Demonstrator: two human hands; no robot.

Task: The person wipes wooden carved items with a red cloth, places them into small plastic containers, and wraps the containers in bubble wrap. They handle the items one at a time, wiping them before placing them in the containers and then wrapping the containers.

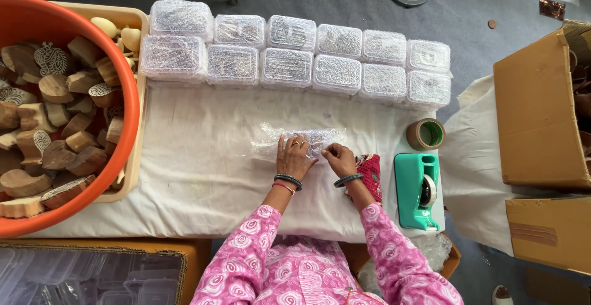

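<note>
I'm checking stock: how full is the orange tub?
Nearly full: the orange tub is heaped with carved wooden blocks close to its rim.

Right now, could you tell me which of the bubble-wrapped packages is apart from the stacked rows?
The bubble-wrapped package under both hands, left hand and right hand, lies alone mid-cloth; the others sit in rows along the far edge.

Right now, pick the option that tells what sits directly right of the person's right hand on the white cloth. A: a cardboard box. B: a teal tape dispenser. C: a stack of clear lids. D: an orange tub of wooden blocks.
B: the teal tape dispenser lies just right of the right hand, which with the left hand presses a bubble-wrapped bundle on the white cloth.
</note>
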